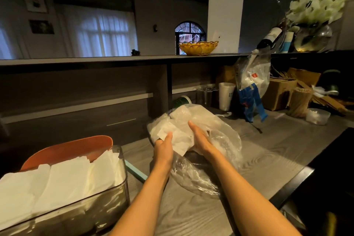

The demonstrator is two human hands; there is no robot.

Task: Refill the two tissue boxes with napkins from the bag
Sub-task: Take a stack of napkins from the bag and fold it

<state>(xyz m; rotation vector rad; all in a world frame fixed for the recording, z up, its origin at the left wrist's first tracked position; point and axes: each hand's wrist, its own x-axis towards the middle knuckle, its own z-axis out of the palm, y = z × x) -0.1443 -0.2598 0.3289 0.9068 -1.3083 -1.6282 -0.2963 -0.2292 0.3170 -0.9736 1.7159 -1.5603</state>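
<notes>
A clear plastic bag (220, 140) holding white napkins (178, 136) lies on the grey wooden counter (268, 149), on top of a dark box-like object (197, 159). My left hand (163, 148) grips the napkins at the bag's left side. My right hand (199, 138) lies flat with straight fingers against the napkins from the right. At lower left stands a clear tissue box (115, 188) filled with white napkins (57, 180), its orange lid (70, 149) behind it.
Behind the bag are a white cup (226, 96), a hanging plastic bag with blue print (252, 86), cardboard boxes (279, 94) and a small plastic container (318, 116). On the upper shelf sit a yellow basket (198, 48), a wine bottle (270, 38) and flowers in a glass vase (312, 38).
</notes>
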